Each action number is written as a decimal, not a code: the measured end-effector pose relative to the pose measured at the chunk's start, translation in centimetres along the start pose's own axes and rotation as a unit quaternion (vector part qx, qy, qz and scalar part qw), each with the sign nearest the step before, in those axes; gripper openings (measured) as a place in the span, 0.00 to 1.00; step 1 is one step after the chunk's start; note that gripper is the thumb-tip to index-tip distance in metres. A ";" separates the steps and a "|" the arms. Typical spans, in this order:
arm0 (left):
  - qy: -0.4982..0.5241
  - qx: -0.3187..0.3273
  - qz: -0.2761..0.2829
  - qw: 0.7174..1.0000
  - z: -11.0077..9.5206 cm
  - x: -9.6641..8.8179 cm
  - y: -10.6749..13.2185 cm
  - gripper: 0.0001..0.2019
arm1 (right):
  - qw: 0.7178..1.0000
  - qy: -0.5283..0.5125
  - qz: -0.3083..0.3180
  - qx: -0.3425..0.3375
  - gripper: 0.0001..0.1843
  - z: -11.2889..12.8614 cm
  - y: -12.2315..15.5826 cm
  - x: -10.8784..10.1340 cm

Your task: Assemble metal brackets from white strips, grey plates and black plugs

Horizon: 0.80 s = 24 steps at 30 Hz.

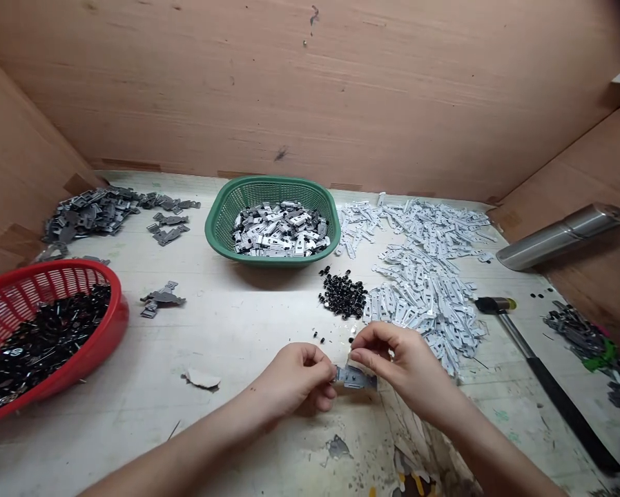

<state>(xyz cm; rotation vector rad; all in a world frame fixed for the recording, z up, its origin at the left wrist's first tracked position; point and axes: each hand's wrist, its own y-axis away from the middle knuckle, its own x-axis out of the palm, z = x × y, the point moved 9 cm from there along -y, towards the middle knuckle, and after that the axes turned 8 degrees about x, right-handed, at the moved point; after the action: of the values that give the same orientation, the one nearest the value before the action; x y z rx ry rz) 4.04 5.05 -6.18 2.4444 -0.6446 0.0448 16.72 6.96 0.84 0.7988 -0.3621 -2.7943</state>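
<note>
- While both hands work low over the bench, brown panels (299, 103) wall off the far side, with more to the left and right of them;
- pale table (258, 310) under the hands; surface stained and worn just nearer than them;
- red basket (116, 317) well left of the left hand; holds a load of shiny black parts;
- white parts pile (424, 276) spreads beyond the right hand, its near edge close behind that wrist; flat pieces, overlapping, random orientation;
- green basket (219, 224) beyond the hands, farther out than the left one; part-filled with white, gray and black pieces;
- mallet (545, 382) right of the right forearm; head away from the person, black grip toward them;
- metal tube (563, 238) farther out and right of the right hand; lying slanted;
- gray heap (92, 214) far out to the left of the left hand; a few loose gray parts sit nearer;
- left hand (302, 376) pinches one end of the gray part; right hand (403, 359) apart from it, thumb and index drawn together just over the part; can't tell what, if anything, is between those tips;
- black heap (344, 295) just beyond the hands, small pieces; strays lie toward the left hand;
- gray part (356, 377) between the hands, roughly crosswise;
- paper scrap (201, 379) left of the left hand, beyond that forearm
</note>
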 end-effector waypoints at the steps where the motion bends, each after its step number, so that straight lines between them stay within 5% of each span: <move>1: 0.002 0.000 -0.002 1.000 0.0 0.0 0.1 0.07 | 1.000 0.011 -0.010 -0.011 0.05 0.3 0.1 0.2; 14: 0.097 -0.003 -0.044 0.994 -0.7 0.0 0.7 0.09 | 0.949 0.159 -0.158 -0.221 0.04 3.0 3.7 2.2; 21: 0.076 -0.018 -0.041 0.996 -0.7 -0.2 0.8 0.07 | 0.966 0.114 -0.113 -0.203 0.06 2.7 0.9 -0.3; 24: 0.033 -0.013 0.019 0.999 -0.5 0.6 0.8 0.04 | 0.958 0.170 -0.018 -0.229 0.07 2.4 -1.4 1.5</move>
<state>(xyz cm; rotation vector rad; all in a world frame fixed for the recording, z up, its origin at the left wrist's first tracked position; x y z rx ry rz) 4.26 4.56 -5.25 2.3953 -0.6574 0.1319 13.94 8.34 1.69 1.1351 0.3481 -2.5406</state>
